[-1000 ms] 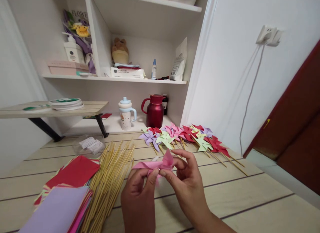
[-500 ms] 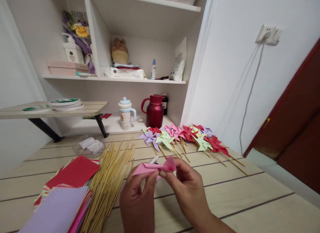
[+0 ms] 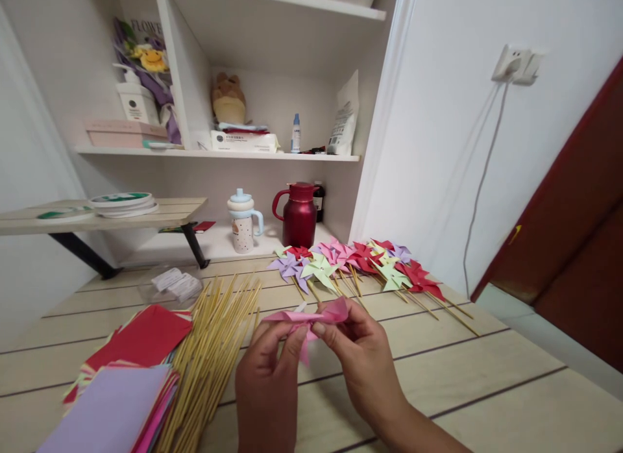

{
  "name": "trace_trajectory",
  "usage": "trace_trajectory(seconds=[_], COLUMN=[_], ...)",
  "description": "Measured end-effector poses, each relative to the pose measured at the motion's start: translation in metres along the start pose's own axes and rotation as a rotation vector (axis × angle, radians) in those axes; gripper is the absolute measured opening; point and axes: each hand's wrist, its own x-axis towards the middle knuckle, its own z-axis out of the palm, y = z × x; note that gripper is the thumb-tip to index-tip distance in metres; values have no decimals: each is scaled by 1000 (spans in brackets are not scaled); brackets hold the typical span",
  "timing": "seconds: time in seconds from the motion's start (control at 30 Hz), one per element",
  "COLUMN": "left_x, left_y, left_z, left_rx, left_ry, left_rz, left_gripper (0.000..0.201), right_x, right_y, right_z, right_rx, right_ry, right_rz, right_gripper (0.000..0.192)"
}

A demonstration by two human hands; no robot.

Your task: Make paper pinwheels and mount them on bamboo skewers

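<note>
Both my hands hold a pink paper pinwheel head [image 3: 311, 317] above the wooden table [image 3: 487, 388]. My left hand [image 3: 267, 381] pinches it from below with thumb and forefinger. My right hand [image 3: 363, 362] grips its right side with the fingertips. The paper is folded, its tips bent toward the centre. A pile of bamboo sticks [image 3: 214, 349] lies just left of my hands. Beyond my hands, a row of finished pinwheels [image 3: 355, 265] on sticks lies across the table.
A stack of coloured paper sheets [image 3: 121, 388] sits at the near left. A clear plastic bag [image 3: 170, 285] lies behind the sticks. A red jug [image 3: 298, 214] and a white cup [image 3: 242, 220] stand on a low shelf. A dark red door [image 3: 574, 245] is at the right.
My hands have turned and flattened the pink paper slightly, and a lower flap now hangs down. The view has shifted a little to the right.
</note>
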Motion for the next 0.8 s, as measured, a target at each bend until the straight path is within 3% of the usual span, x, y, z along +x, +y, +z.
trace_trajectory(seconds=[0.43,0.8], left_x=[0,-1], left_y=[-5,1], left_z=[-3,-5], left_rx=[73,35], left_ry=[37,-1], left_rz=[60,-6], left_gripper=[10,10], right_x=[2,3], right_y=[2,-2], right_z=[-2,-5], right_rx=[22,43], right_ry=[-9,-51], right_rz=[-14,-11], right_gripper=[17,16])
